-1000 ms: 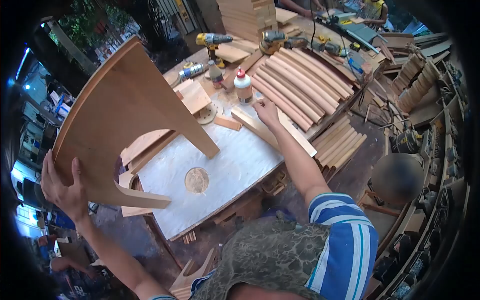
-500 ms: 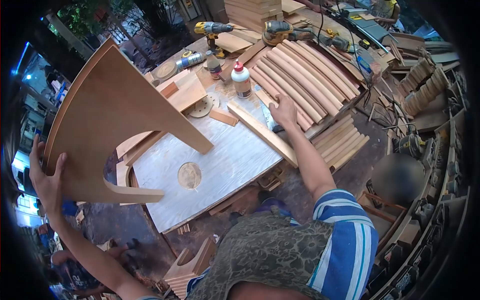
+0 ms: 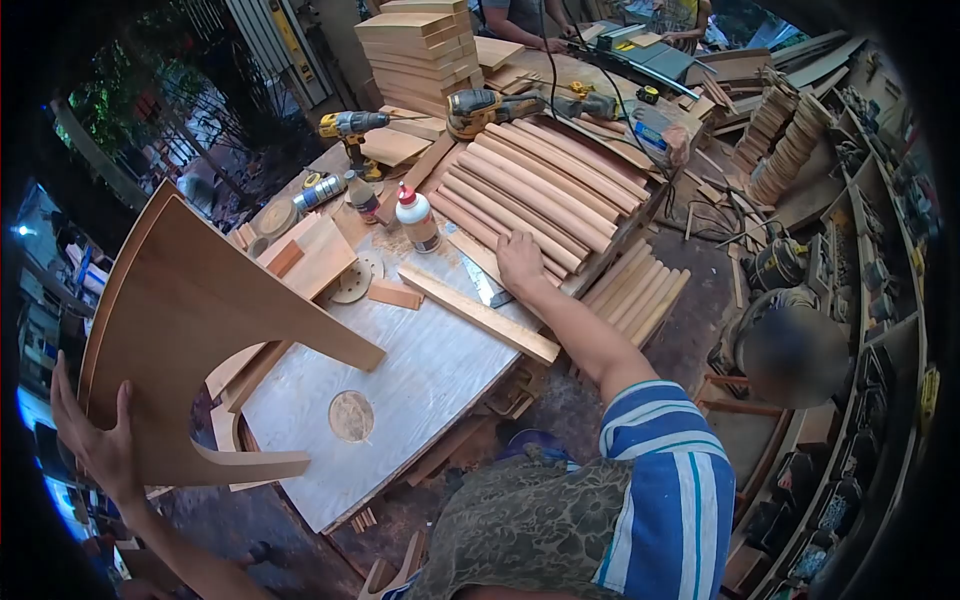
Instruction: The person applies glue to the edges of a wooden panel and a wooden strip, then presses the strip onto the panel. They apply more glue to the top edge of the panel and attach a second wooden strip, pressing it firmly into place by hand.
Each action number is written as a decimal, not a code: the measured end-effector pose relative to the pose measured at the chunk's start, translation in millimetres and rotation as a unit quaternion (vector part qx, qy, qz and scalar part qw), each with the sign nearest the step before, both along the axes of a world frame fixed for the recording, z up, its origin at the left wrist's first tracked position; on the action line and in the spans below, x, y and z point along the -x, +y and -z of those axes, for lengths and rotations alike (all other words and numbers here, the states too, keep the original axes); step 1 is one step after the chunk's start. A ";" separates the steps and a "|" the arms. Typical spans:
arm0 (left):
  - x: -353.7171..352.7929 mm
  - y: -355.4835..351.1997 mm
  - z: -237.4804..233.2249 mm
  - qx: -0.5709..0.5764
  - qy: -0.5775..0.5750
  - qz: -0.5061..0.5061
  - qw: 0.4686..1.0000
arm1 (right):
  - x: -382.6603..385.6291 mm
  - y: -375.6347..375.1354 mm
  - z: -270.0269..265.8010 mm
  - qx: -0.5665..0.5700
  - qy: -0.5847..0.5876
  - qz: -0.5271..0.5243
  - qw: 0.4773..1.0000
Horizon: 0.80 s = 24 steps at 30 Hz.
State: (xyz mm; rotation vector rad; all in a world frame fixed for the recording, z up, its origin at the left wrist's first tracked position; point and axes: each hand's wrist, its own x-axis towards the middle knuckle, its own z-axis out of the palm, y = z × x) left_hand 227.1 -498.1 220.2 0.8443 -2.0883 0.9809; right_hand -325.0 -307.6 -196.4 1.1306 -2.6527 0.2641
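Observation:
My left hand point(image 3: 105, 440) grips the outer left edge of a large curved wooden panel point(image 3: 190, 320), thumb on its face and fingers behind. The panel stands tilted, with its two narrow legs pointing right over a pale board point(image 3: 420, 350) that has a round hole. My right hand point(image 3: 522, 263) has its fingers curled down over the near end of a wooden slat point(image 3: 475, 255) beside a row of rounded slats point(image 3: 550, 195). How firmly it holds the slat is hidden. A flat metal blade point(image 3: 485, 285) and a long wooden bar point(image 3: 478, 313) lie close to that hand.
A red-capped glue bottle point(image 3: 417, 220), a dark bottle point(image 3: 362, 197), a yellow drill point(image 3: 352, 140) and a sander point(image 3: 475, 112) stand on the bench. Stacked boards point(image 3: 415, 60) rise behind. Cables hang at right. Other people work at the back and the right.
The view has turned, so the bench and the slats appear further left and lower. Both hands stay at about the same places on the panel and the slats.

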 end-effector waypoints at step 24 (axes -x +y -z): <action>5.7 0.9 19.0 0.027 0.032 0.090 0.995 | -108.3 144.7 -106.6 0.280 -0.230 0.125 0.924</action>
